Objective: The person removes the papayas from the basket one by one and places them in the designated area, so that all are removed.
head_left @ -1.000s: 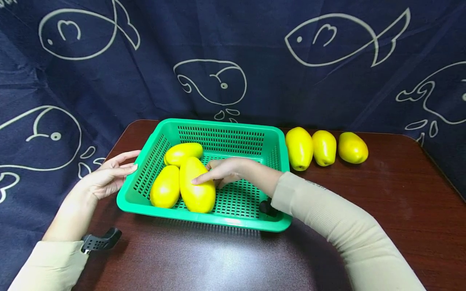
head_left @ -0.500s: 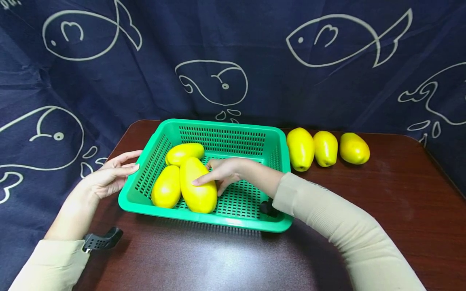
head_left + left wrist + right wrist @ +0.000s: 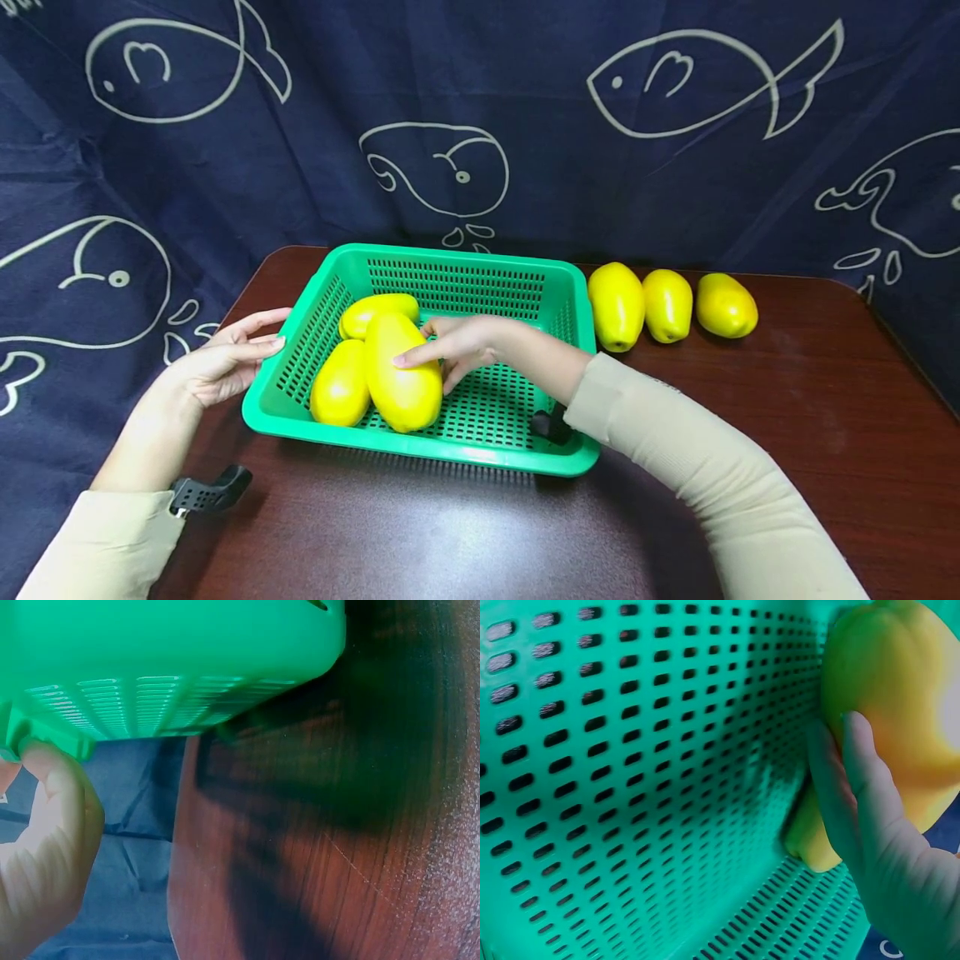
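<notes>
While the left hand [image 3: 223,364] pinches the rim of the green perforated plastic basket [image 3: 435,449], the right hand [image 3: 471,345] grips a large, glossy yellow oval fruit [image 3: 402,396] inside it, beside two smaller yellow fruits [image 3: 341,387]. Held from one side, its smooth skin could slip, letting it roll.

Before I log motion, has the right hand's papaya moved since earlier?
Yes, slightly: the held papaya shifted up in the head view, away from the basket's near rim.

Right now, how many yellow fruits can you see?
6: three yellow fruits in the green basket, three more fruits on the table to its right.
</notes>
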`<state>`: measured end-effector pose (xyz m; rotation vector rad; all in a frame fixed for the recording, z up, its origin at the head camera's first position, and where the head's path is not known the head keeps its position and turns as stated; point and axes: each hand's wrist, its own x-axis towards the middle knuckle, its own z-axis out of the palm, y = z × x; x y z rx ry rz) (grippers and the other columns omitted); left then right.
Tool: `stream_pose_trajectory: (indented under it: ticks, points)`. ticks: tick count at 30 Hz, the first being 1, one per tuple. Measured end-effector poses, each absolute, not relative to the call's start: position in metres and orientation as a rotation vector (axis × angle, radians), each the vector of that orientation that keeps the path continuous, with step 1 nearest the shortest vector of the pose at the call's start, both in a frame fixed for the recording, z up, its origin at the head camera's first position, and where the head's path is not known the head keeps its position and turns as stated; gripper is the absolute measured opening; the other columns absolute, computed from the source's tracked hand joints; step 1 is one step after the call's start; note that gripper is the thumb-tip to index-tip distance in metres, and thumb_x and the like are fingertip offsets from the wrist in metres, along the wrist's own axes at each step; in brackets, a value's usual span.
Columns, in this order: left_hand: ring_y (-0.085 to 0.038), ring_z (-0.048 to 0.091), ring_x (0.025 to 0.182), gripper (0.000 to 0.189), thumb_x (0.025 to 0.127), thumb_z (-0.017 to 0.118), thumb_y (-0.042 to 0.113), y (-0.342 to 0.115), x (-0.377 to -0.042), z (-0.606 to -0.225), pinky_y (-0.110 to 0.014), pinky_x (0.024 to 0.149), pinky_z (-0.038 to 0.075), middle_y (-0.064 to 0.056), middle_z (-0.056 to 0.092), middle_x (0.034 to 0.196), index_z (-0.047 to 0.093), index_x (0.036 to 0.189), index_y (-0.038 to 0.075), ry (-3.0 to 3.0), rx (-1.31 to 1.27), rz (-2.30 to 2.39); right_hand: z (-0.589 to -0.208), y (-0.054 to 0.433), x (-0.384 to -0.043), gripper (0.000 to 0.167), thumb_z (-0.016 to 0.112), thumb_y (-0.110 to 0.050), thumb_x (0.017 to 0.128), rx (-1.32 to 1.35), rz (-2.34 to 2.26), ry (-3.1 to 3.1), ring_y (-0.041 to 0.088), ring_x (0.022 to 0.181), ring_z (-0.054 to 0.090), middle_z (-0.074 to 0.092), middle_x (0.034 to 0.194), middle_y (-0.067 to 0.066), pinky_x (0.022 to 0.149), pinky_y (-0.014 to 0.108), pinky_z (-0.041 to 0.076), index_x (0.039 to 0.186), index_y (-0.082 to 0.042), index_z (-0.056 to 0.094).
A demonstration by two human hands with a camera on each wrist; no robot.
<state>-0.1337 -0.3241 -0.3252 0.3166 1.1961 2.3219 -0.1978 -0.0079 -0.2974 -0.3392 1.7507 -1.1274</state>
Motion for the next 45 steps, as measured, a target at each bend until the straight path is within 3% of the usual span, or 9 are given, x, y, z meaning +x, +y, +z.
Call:
stream_pose_trajectory:
  ticks: [7,14,21,45]
  points:
    - [-0.022,0.065,0.096,0.039,0.093,0.041,-0.015,-0.323,-0.135,-0.324,-0.035,0.080,0.053,-0.013,0.066,0.105,0.061,0.118,0.008,1.219,0.283,2.321,-0.290,-0.006,-0.197,0.055,0.064,-0.026,0.087,-0.344,-1.211,1.748,0.030,0.086,0.063,0.050,0.114,0.018,0.077,0.038,0.055,0.125,-0.006,0.029]
    - [-0.022,0.065,0.096,0.040,0.093,0.040,-0.014,-0.324,-0.134,-0.325,-0.035,0.081,0.053,-0.013,0.066,0.105,0.061,0.119,0.008,1.224,0.303,2.316,-0.287,-0.006,-0.193,0.055,0.063,-0.025,0.088,-0.348,-1.265,1.718,0.031,0.086,0.065,0.048,0.116,0.017,0.083,0.044,0.052,0.126,-0.005,0.028]
    - [-0.022,0.065,0.095,0.039,0.093,0.040,-0.014,-0.324,-0.133,-0.325,-0.035,0.080,0.053,-0.013,0.066,0.105,0.060,0.119,0.008,1.223,0.317,2.316,-0.282,-0.005,-0.192,0.053,0.062,-0.024,0.088,-0.366,-1.299,1.715,0.031,0.085,0.066,0.050,0.114,0.018,0.081,0.044,0.052,0.125,-0.004,0.030]
    - [-0.023,0.065,0.094,0.039,0.094,0.039,-0.012,-0.323,-0.133,-0.325,-0.036,0.079,0.054,-0.013,0.066,0.105,0.060,0.120,0.009,1.236,0.335,2.308,-0.254,0.007,-0.194,0.050,0.060,-0.025,0.089,-0.379,-1.390,1.740,0.033,0.093,0.063,0.050,0.117,0.017,0.083,0.044,0.052,0.125,-0.003,0.034]
